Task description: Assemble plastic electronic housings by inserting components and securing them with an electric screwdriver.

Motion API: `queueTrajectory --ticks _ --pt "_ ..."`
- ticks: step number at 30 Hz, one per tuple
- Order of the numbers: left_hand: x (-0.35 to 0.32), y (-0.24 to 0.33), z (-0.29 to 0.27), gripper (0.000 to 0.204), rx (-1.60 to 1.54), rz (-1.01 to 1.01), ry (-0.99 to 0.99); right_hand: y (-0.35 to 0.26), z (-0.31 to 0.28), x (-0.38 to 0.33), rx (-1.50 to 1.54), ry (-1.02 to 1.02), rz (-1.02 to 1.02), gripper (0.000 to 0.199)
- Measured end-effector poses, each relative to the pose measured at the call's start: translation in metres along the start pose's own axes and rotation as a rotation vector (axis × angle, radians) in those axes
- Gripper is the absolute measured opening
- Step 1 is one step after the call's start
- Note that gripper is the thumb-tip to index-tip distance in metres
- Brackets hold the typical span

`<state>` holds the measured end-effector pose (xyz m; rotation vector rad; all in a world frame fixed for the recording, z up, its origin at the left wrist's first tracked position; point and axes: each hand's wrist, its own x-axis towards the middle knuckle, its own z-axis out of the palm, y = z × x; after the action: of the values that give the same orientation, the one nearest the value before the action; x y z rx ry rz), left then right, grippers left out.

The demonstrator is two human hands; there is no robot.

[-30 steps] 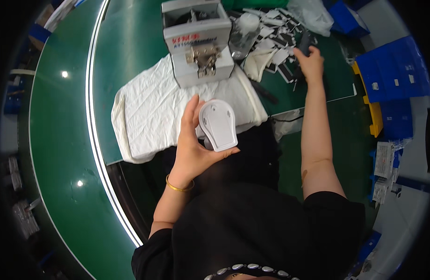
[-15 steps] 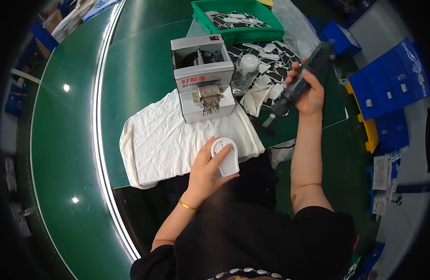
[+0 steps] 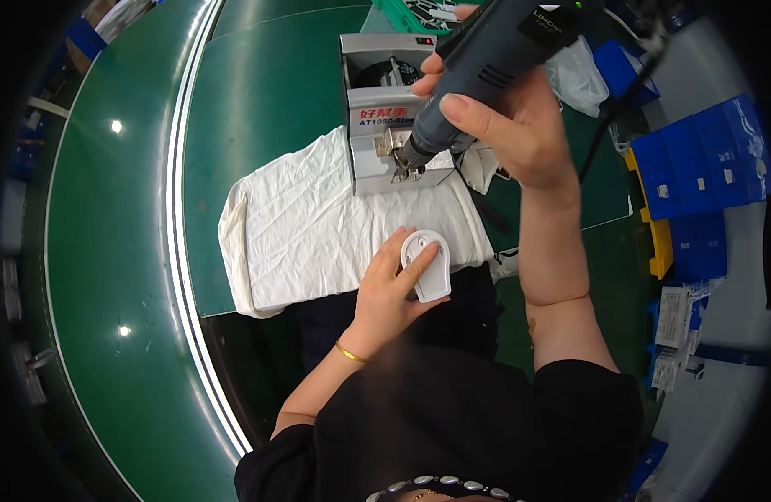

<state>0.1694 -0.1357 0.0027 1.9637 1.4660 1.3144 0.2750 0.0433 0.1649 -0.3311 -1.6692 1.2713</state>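
My right hand [image 3: 519,125] is wrapped round a dark grey electric screwdriver [image 3: 486,67], raised high and slanting down to the left. Its tip meets the front outlet of a grey screw feeder [image 3: 377,159]; the exact contact is hard to make out. Low in front of the white cloth, my left hand [image 3: 392,284] grips a small white plastic housing [image 3: 434,280], round at one end and squared at the other. The thumb presses on its inner face, where small holes show. The screw feeder stands on the far right part of the white cloth [image 3: 302,226].
Behind the feeder is a green tray [image 3: 385,10] of small parts, largely hidden by the screwdriver. A crumpled white cloth piece [image 3: 479,171] lies right of the feeder. Blue bins [image 3: 695,159] stand at the right, and a cable [image 3: 611,117] hangs beside my right forearm.
My right hand has lifted the screwdriver and brought its tip left to the feeder's front. My left hand, still holding the white housing, appears slightly further right and up.
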Motion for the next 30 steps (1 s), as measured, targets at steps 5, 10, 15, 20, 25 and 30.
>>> queueTrajectory --ticks 5,10,15,20,25,30 --pt "0.0 -0.001 -0.001 0.083 0.006 0.018 -0.002 0.006 0.003 0.007 -0.49 0.111 -0.138 0.031" --pt "-0.001 -0.003 0.003 0.083 -0.022 0.007 0.012 -0.013 0.037 0.01 -0.095 0.128 0.168 0.048" --pt "-0.004 -0.003 0.001 0.078 -0.005 0.025 0.021 0.013 0.044 0.006 -0.082 0.328 0.067 0.041" --pt "-0.005 -0.005 0.003 0.076 -0.051 0.004 0.018 -0.015 0.041 -0.041 -0.151 0.218 0.042 0.037" --pt "-0.006 -0.003 0.0 0.072 -0.062 0.007 0.016 -0.034 0.032 -0.078 -0.448 -0.003 -0.031 0.047" --pt "-0.006 -0.006 0.001 0.071 -0.067 0.027 0.023 -0.036 0.031 -0.086 -0.402 0.032 0.017 0.05"
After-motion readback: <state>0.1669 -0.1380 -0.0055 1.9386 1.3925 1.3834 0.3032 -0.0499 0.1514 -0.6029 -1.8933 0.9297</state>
